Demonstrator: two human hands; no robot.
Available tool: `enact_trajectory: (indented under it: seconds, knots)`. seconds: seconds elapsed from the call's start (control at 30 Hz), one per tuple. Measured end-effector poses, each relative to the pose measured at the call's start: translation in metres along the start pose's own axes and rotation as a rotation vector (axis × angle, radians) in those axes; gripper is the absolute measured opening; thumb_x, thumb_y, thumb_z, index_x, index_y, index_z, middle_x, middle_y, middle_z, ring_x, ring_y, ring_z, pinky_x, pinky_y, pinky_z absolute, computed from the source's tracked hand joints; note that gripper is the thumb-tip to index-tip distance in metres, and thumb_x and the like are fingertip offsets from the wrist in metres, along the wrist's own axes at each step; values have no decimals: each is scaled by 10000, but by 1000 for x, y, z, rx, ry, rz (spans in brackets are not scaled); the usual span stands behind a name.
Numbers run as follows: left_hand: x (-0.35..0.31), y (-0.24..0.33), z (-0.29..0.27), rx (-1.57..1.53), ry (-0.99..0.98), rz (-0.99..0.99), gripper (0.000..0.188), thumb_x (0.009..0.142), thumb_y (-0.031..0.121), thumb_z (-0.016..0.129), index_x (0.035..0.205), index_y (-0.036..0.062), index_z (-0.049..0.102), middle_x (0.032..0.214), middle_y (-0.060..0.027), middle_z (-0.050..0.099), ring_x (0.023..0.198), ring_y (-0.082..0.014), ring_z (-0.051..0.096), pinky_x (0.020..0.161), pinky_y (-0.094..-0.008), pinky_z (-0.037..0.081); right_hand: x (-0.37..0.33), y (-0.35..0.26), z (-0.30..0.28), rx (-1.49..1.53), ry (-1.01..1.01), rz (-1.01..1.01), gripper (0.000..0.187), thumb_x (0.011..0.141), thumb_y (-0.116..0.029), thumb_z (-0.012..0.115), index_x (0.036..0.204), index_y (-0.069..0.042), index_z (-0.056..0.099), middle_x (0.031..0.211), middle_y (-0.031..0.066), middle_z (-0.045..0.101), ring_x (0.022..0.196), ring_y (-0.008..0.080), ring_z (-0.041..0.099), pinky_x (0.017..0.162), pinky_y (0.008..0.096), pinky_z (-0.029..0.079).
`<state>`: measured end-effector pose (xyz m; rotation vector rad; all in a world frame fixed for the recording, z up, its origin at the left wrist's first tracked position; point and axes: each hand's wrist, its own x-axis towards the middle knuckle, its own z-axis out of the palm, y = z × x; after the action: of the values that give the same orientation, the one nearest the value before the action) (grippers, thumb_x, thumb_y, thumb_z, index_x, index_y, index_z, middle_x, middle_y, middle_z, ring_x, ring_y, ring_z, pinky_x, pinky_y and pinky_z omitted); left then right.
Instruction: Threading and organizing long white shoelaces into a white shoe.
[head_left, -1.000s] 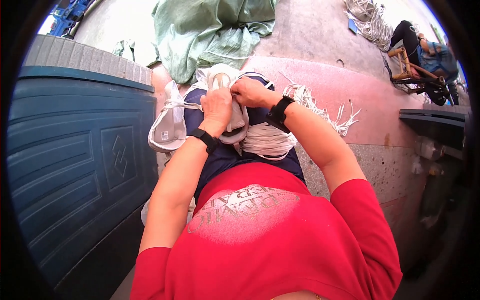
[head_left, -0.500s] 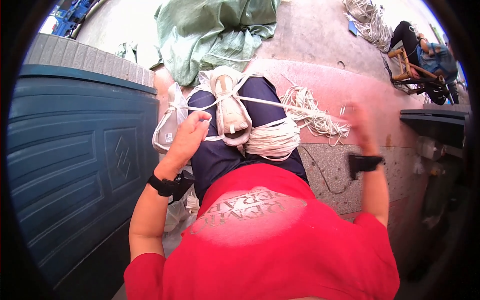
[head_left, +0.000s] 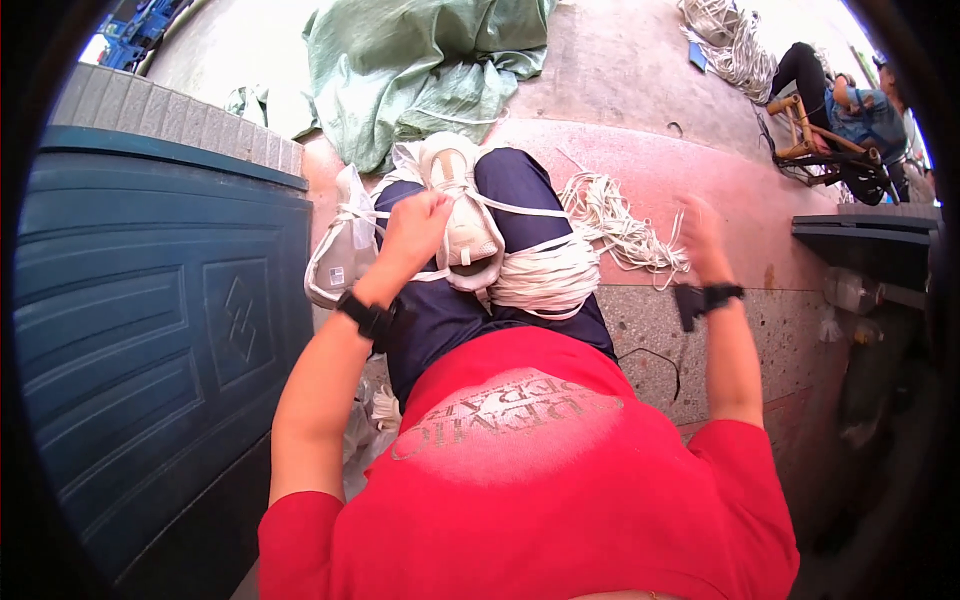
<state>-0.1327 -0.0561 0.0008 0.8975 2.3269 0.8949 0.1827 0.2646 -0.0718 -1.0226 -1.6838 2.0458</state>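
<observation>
A beige shoe [head_left: 470,235] lies across my thighs with its toe pointing away, and white lace crosses over it. My left hand [head_left: 415,232] is closed at the shoe's left side, by the crossing lace; what its fingers hold is hidden. Off to the right, above the floor, my right hand [head_left: 703,238] is raised, its fingertips smeared by motion. White strands hang close to it, but whether it grips one does not show. A second beige shoe [head_left: 335,262], tied with lace, is beside my left leg. A thick bundle of white laces [head_left: 548,277] sits on my right thigh.
Loose white laces [head_left: 610,215] are heaped on the floor right of my knee. A green tarp [head_left: 420,70] lies ahead, a blue panelled door [head_left: 150,300] stands left. Far right, a person [head_left: 865,105] sits by a bamboo-like chair [head_left: 795,130] and more white cord [head_left: 740,50].
My left hand has moved right and slightly up, onto the shoe's side. My right hand has come a little left. The lace stretched toward it no longer shows as a long taut line.
</observation>
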Motion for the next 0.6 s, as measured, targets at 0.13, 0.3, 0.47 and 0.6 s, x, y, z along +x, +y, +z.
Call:
enact_trajectory:
  seconds: [0.13, 0.3, 0.47, 0.6]
  knots:
    - [54, -1, 17, 191, 78, 197, 211, 806, 198, 515, 886, 38, 628, 780, -165, 614, 723, -285, 606, 651, -365, 469, 43, -31, 218, -590, -350, -165, 328, 854, -303, 455, 946, -38, 626, 933, 170, 621, 856, 282, 596, 758, 360, 453]
    - [78, -1, 24, 503, -98, -5, 182, 779, 209, 514, 871, 116, 640, 855, -150, 620, 843, -306, 593, 710, -410, 463, 34, -45, 274, -1231, -704, -256, 396, 860, -341, 377, 861, -31, 624, 862, 217, 605, 806, 366, 593, 735, 439, 460]
    - [72, 9, 24, 610, -134, -27, 212, 759, 101, 472, 861, 41, 648, 904, -166, 624, 857, -317, 606, 712, -416, 479, -4, -50, 245, -1202, -705, -645, 325, 848, -267, 400, 669, -42, 551, 616, 172, 570, 624, 343, 586, 506, 448, 462]
    - [71, 14, 25, 632, -103, 62, 211, 749, 92, 471, 850, 25, 643, 895, -174, 621, 838, -324, 606, 699, -421, 479, -48, -46, 217, -1170, -722, -416, 329, 866, -286, 390, 707, -50, 554, 662, 184, 575, 621, 362, 572, 559, 463, 454]
